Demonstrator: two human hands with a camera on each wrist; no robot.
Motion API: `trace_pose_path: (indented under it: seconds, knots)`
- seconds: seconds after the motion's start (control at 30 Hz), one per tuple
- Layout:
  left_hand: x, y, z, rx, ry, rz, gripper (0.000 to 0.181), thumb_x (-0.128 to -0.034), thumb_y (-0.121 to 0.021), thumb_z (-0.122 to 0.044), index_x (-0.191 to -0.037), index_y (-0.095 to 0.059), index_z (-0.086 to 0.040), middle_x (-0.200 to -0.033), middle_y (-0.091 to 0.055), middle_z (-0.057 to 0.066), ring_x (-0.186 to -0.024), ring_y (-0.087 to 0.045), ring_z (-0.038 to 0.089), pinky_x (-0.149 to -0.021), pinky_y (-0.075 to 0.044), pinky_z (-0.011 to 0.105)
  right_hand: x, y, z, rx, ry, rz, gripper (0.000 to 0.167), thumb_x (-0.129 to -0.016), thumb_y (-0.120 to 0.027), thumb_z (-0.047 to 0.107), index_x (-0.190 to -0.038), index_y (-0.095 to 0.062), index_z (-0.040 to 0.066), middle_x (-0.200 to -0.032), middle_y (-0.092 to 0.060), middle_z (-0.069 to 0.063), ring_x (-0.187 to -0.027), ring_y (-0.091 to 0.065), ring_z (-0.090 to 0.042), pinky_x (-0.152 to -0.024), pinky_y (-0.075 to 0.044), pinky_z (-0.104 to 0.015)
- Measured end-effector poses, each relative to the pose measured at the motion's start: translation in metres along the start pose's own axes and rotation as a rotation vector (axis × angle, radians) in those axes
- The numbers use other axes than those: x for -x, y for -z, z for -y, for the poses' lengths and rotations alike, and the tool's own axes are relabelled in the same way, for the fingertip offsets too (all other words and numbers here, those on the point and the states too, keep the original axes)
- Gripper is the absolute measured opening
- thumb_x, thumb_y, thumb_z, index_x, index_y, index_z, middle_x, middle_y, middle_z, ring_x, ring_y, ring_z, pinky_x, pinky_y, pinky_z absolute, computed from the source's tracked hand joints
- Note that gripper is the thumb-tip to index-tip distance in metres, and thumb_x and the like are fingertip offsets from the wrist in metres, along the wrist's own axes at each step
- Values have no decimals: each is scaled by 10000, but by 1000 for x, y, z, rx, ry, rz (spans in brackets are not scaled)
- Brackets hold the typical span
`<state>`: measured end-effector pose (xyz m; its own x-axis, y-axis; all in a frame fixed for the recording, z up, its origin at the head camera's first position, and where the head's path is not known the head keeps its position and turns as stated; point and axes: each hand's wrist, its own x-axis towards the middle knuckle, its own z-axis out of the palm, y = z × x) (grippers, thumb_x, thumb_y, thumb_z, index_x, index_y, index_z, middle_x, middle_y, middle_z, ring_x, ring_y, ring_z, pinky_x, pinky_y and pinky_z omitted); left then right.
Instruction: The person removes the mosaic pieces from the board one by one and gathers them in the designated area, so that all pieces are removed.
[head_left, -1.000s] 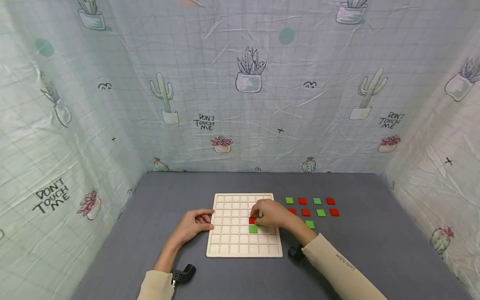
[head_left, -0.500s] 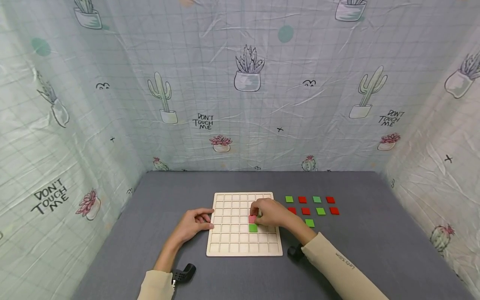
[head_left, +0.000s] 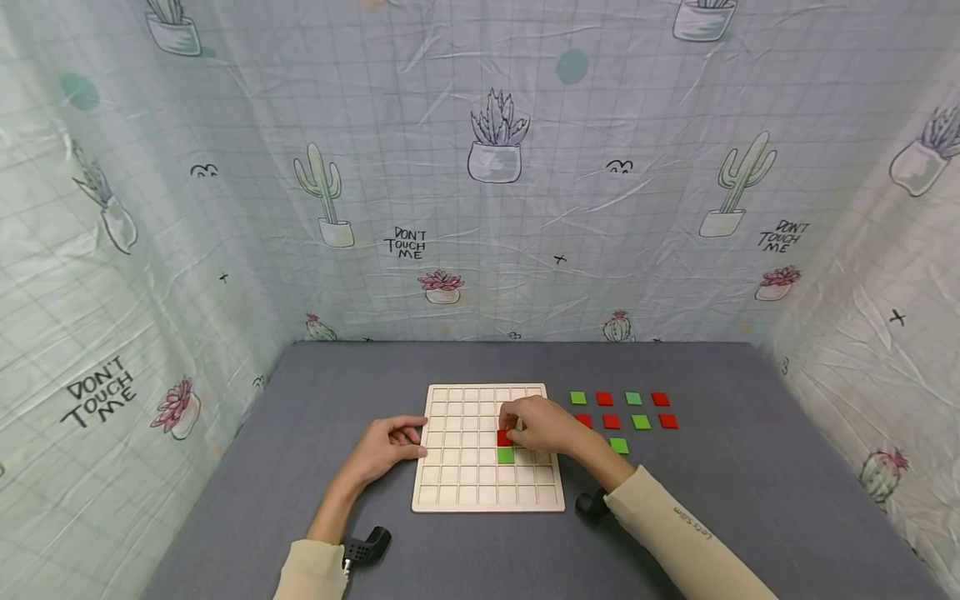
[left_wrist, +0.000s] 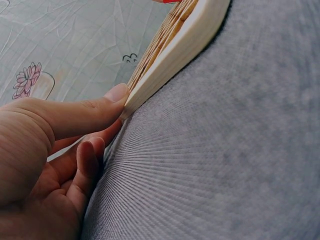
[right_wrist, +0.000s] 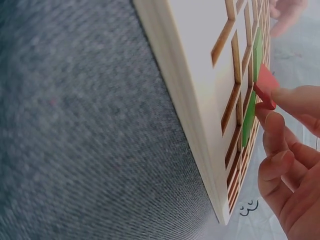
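Observation:
My right hand [head_left: 542, 423] pinches a red square tile [right_wrist: 266, 82] between thumb and finger over the grid board [head_left: 457, 497]. The tile is tilted in the right wrist view, one edge down at the grid. Nearer to me, a green tile [head_left: 506, 456] lies in a square of the board. Another green tile [right_wrist: 249, 120] shows under my right fingertips in the right wrist view, mostly hidden from the head view. My left hand [head_left: 381, 451] touches the board's left edge with its thumb [left_wrist: 92, 112] and index finger spread apart; the other fingers are bent.
Right of the board lie several loose tiles in rows, red like this tile [head_left: 660, 399] and green like this tile [head_left: 641, 422]. My right forearm partly covers the near ones. The grey table [head_left: 360, 367] is bounded by a printed cloth [head_left: 555, 308] behind and at both sides.
The red tile has tipped slightly in my right fingers: it looked pale pink half a second ago and deep red now. Both hands keep their places.

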<state>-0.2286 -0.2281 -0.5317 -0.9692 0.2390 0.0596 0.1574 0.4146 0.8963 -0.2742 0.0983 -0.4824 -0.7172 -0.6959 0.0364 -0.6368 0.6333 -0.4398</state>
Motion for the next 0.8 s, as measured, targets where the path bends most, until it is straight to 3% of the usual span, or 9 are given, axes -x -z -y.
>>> trace_pose_path:
  seconds: [0.2,0.43,0.8]
  knots:
    - [0,0,1,-13,9,11,507,-838,-858,-121,-1301,-692,4,-922,-690,99,-695,-565,87,-660,-480,233,2,1,1,-8,22,-13,127,-956,-658,90,-964,-735,191,-900,-733,86,-754,-588,-56,-694,-493,-257]
    - [1,0,-2,-7,-3,2,503,-844,-841,-63,-1301,-673,61,-940,-690,179,-700,-551,102,-653,-466,220,2,2,0,-17,39,-23,132,-958,-659,80,-963,-732,190,-899,-734,84,-751,-585,-57,-693,-491,-252]
    - [0,0,1,-13,8,13,512,-843,-857,-135,-1309,-690,-4,-928,-692,98,-691,-565,87,-655,-483,237,7,10,-1,-89,79,-23,130,-985,-657,67,-1026,-748,151,-975,-772,-10,-794,-671,-97,-716,-528,-274]
